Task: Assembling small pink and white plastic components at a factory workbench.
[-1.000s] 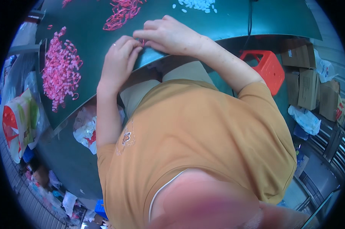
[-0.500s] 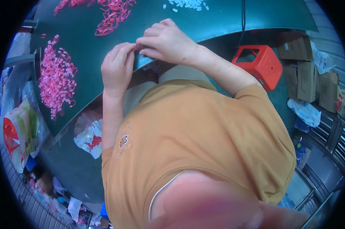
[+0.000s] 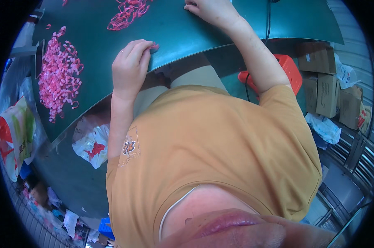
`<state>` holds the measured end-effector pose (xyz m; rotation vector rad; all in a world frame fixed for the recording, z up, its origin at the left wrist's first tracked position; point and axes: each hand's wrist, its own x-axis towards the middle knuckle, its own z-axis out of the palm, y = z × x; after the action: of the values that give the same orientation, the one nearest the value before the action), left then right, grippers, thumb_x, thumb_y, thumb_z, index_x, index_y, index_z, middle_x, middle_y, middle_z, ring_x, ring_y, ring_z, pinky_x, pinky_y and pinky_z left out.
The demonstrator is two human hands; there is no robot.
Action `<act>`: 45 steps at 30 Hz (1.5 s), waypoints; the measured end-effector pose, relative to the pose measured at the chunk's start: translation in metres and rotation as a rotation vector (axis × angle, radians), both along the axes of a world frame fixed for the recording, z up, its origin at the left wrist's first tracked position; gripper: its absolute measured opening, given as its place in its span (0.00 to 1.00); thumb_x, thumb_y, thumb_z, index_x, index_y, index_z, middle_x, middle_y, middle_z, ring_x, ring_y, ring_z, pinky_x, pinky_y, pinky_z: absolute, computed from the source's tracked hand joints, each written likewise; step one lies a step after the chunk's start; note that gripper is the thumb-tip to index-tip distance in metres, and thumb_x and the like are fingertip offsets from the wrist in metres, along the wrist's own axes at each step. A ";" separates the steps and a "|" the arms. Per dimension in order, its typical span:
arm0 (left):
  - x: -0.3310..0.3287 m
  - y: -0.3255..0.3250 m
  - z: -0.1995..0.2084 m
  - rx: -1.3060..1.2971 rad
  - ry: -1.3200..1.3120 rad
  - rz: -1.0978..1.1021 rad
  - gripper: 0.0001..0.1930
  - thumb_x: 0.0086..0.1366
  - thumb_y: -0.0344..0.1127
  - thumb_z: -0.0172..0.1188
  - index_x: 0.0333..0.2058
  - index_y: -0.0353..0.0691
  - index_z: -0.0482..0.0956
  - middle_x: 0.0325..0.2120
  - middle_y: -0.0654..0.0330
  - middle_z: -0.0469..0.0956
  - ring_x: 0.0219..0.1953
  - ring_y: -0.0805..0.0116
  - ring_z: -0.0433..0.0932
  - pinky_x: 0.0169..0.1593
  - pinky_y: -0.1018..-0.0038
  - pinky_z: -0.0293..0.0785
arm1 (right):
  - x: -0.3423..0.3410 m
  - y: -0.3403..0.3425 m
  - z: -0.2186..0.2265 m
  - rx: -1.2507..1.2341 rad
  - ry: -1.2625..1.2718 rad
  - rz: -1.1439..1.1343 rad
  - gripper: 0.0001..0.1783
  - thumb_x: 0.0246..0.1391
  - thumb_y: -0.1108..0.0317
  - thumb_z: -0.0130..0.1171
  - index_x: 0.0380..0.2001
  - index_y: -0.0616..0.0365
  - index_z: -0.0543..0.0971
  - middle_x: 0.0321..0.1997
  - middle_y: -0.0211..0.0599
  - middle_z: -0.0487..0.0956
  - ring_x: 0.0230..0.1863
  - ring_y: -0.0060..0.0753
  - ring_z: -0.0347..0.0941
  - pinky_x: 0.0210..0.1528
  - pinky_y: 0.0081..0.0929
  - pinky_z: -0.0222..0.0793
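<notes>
My left hand (image 3: 131, 68) is above the table's near edge, thumb and fingers pinched on a small pink band (image 3: 154, 46). Only a short end of the band sticks out past the fingertips. Farther off, my right hand (image 3: 212, 12) reaches over the tabletop at the upper edge of the view, partly cut off. Its visible fingers are curled together, and whatever they may hold is hidden. Between the hands, toward the far side, lies a loose bunch of pink loops (image 3: 127, 16). A larger heap of pink bands with pale pink pieces (image 3: 59, 78) spreads at the left.
The green tabletop (image 3: 174, 35) has a curved near edge above my lap. A black cable (image 3: 269, 20) crosses it at the right. Beyond my right arm stand a red plastic stool (image 3: 292, 74) and cardboard boxes (image 3: 327, 95). Plastic bags (image 3: 94, 138) hang below the left edge.
My right hand has left my left hand and moved away, up and to the right. The left hand keeps the pink band. The view has shifted, so the white pieces are nearly out of sight.
</notes>
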<state>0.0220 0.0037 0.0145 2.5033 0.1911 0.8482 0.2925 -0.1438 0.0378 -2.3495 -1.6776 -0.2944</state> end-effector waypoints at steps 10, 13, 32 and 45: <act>-0.001 0.000 0.004 -0.033 0.028 -0.009 0.08 0.67 0.22 0.69 0.44 0.38 0.87 0.42 0.55 0.89 0.44 0.56 0.90 0.48 0.66 0.85 | 0.009 0.006 0.008 -0.031 -0.087 0.009 0.13 0.65 0.61 0.64 0.34 0.56 0.91 0.38 0.46 0.86 0.47 0.55 0.84 0.54 0.52 0.78; -0.011 0.001 -0.003 0.033 0.001 0.013 0.09 0.65 0.22 0.70 0.43 0.39 0.87 0.42 0.56 0.90 0.46 0.56 0.89 0.51 0.65 0.84 | -0.026 0.009 0.016 0.065 0.215 0.101 0.11 0.66 0.62 0.64 0.35 0.56 0.89 0.38 0.46 0.85 0.47 0.53 0.84 0.52 0.51 0.79; -0.009 0.001 -0.009 0.066 -0.055 -0.004 0.10 0.63 0.22 0.71 0.42 0.39 0.87 0.41 0.56 0.90 0.46 0.56 0.90 0.52 0.64 0.84 | -0.025 0.007 -0.008 -0.007 0.245 0.281 0.10 0.67 0.60 0.66 0.44 0.53 0.88 0.43 0.40 0.84 0.51 0.46 0.82 0.58 0.45 0.74; -0.009 0.002 -0.010 0.108 -0.063 -0.013 0.11 0.62 0.21 0.71 0.42 0.40 0.88 0.41 0.57 0.90 0.45 0.57 0.90 0.51 0.65 0.85 | -0.063 0.026 -0.029 0.103 0.520 0.467 0.11 0.66 0.58 0.65 0.44 0.48 0.91 0.45 0.30 0.89 0.46 0.40 0.87 0.55 0.38 0.81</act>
<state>0.0129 0.0057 0.0044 2.5697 0.1101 0.9537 0.2297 -0.1175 0.0092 -1.6877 -1.8032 0.2850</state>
